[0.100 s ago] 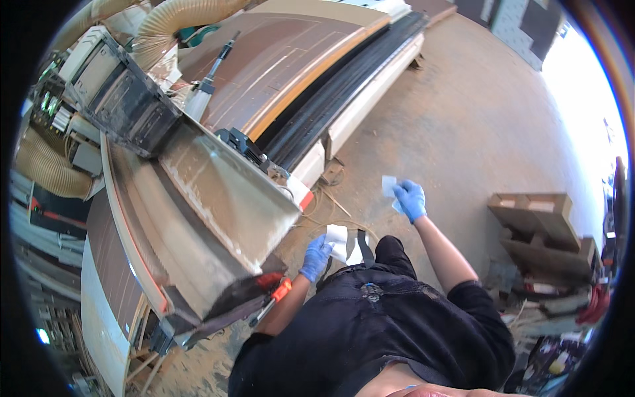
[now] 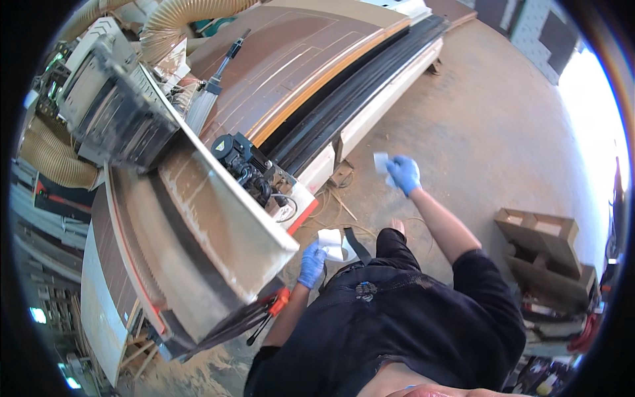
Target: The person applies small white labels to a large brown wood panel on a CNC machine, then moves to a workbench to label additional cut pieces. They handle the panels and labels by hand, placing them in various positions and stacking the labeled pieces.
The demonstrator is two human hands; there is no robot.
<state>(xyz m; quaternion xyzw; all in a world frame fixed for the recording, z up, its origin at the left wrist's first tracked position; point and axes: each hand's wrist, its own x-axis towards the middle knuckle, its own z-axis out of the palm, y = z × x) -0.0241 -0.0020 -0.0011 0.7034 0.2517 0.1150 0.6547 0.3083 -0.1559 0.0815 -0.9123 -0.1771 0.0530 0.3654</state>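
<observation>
My left hand (image 2: 312, 264), in a blue glove, is closed on some white paper (image 2: 330, 245) that looks like a strip of labels, held low in front of my body. A dark strap (image 2: 357, 246) hangs beside the paper. Out ahead and to the right, my right hand (image 2: 405, 174), also gloved in blue, pinches a small pale rectangular slip (image 2: 381, 163) by its edge. The slip is over the floor, apart from everything else. Close to my left forearm is a tool with an orange handle (image 2: 280, 302), by the machine's end.
On my left stands a large machine with a white-edged gantry beam (image 2: 264, 261), a black motor (image 2: 241, 165) and ribbed hoses (image 2: 188, 20). Its bed carries a brown grooved panel (image 2: 284, 40). A wooden box (image 2: 539, 231) stands at right. A cable (image 2: 324, 202) lies on the dusty floor (image 2: 463, 106).
My right hand and its slip have shifted slightly away from me and left. The gantry beam appears at a different angle, with more of its motor showing. Both hands keep their hold.
</observation>
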